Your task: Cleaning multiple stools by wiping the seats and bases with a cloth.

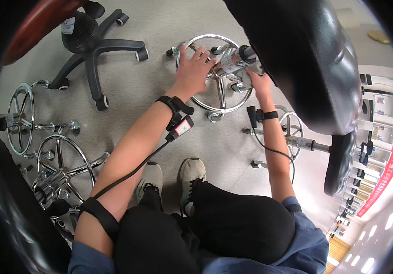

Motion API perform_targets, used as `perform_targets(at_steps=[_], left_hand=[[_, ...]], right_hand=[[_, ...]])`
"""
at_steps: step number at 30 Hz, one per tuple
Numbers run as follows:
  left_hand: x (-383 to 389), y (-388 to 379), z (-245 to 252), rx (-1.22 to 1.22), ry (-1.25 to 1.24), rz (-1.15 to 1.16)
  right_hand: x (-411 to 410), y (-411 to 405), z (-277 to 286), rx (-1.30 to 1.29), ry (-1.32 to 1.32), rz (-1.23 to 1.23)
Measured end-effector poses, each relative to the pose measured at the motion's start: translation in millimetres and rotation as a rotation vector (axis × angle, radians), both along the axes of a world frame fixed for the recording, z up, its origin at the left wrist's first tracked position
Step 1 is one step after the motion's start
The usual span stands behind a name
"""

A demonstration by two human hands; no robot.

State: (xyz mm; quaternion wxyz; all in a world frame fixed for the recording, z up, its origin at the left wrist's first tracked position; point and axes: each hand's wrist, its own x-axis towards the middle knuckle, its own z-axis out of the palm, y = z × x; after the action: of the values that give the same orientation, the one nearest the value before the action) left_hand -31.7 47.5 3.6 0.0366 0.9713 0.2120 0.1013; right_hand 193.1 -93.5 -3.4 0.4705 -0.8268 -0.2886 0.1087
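A chrome stool base with a round foot ring and several casters stands on the floor before me. Its metal column bears a label with writing and rises to a black padded seat at the upper right. My left hand lies over the left part of the ring, fingers spread, with nothing held in it. My right hand is at the right of the column, closed on a greyish cloth that lies against the base. The seat's edge partly hides the cloth.
At the upper left stands a black five-legged chair base. More chrome stool bases stand at the left and right. My shoes are on the grey floor below the stool. A red banner with writing hangs far right.
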Motion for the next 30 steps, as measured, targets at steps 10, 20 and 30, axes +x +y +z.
perform_targets(at_steps=[10, 20, 30], left_hand=[[5, -2, 5, -0.100, -0.001, 0.039], [3, -1, 6, -0.059, 0.010, 0.007], [2, -1, 0, -0.003, -0.068, 0.012]], right_hand=[[-115, -54, -23, 0.441, 0.097, -0.293], [-121, -72, -24, 0.596, 0.699, -0.189], [4, -97, -84, -0.042, -0.615, -0.326]])
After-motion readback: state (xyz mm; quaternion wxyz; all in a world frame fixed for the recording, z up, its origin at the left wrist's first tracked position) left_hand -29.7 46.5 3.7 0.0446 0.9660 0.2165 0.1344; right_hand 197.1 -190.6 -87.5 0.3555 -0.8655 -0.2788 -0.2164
